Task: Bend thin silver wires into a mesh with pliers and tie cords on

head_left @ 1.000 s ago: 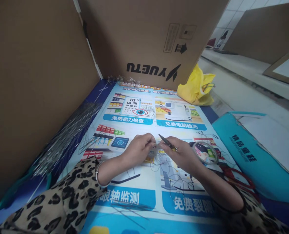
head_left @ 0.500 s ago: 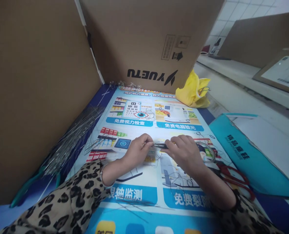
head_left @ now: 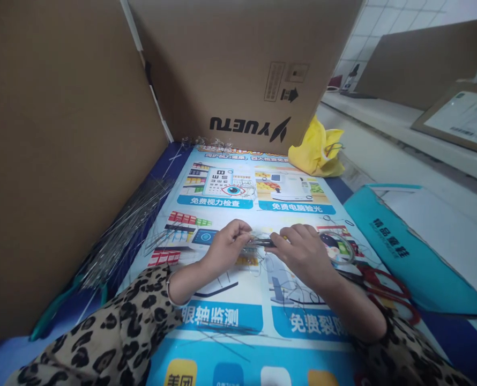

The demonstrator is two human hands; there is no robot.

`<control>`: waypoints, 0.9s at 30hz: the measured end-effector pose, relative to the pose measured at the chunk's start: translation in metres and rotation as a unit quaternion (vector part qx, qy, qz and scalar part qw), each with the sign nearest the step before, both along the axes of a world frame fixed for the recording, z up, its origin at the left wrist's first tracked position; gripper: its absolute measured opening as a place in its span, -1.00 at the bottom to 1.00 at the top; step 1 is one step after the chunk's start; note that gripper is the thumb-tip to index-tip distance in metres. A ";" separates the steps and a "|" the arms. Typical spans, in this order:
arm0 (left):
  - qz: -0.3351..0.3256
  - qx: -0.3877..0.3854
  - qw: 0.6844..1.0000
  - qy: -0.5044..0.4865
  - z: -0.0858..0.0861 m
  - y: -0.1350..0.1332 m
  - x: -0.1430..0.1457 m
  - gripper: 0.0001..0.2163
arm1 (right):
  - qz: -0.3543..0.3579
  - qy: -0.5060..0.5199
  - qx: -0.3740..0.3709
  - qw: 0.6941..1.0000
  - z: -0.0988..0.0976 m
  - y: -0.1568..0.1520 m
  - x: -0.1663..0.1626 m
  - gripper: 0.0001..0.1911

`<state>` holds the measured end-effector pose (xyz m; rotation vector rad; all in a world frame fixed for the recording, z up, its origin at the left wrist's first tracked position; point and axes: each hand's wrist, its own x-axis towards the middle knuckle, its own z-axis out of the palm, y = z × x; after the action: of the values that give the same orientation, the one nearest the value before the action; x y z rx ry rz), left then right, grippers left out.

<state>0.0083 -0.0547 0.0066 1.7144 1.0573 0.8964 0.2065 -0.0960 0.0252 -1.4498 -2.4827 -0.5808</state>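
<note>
My left hand [head_left: 225, 247] pinches a small tangle of thin wire [head_left: 254, 247] over a printed poster [head_left: 226, 321]. My right hand [head_left: 303, 252] is closed on a dark slim tool, likely tweezers or small pliers [head_left: 265, 243], whose tip points left into the wire by my left fingers. Both hands rest low on the poster, almost touching. Loose wire trails [head_left: 298, 295] under my right wrist. A clear spool of wire [head_left: 341, 247] lies just right of my right hand.
A bundle of straight metal wires [head_left: 121, 230] lies at the left beside a cardboard wall [head_left: 61, 150]. A cardboard box [head_left: 238, 69] stands behind, a yellow bag [head_left: 317, 153] to its right. Red-handled scissors [head_left: 383, 284], a teal bag [head_left: 407, 257] and green-handled pliers [head_left: 57, 308] lie nearby.
The dark tool in my right hand has swung down from pointing up-left to lying level, its tip now at my left fingers. The hands have closed together; the view shifted slightly.
</note>
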 end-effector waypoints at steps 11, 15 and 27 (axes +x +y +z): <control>-0.014 -0.055 0.997 -0.044 -0.003 0.001 0.000 -0.91 | 0.007 -0.017 0.001 1.000 -0.006 0.001 0.001 -0.72; -0.014 -0.028 0.999 -0.020 0.000 0.000 -0.002 -0.93 | 0.020 0.006 -0.009 1.000 -0.006 0.001 0.001 -0.74; -0.070 0.282 0.943 0.163 0.004 -0.003 -0.006 -0.88 | -0.038 0.019 -0.135 0.990 0.011 -0.011 -0.007 -0.68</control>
<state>0.0022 -0.0574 0.0111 2.4529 0.9188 0.8942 0.1990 -0.1069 0.0362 -1.6382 -2.5630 -0.2322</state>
